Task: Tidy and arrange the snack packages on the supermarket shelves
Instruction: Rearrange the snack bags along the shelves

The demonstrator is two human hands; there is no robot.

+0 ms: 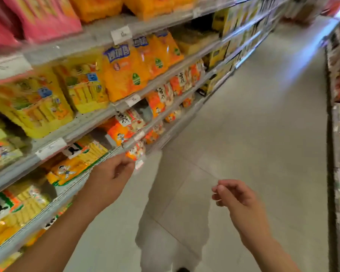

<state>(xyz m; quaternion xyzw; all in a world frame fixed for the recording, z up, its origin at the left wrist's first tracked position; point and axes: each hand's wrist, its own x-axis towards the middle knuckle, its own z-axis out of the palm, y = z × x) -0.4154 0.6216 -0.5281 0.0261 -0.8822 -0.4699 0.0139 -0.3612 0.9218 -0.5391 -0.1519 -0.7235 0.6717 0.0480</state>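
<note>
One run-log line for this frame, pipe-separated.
left hand: pinching orange-and-white snack pack at shelf edge | right hand: loosely curled, empty, over aisle floor | phase: arranging

We see our two bare forearms, no sleeves, watch or rings on the left hand (110,173) or right hand (234,195); below them, pale grey trousers (165,232) and one dark shoe tip (182,269).
</note>
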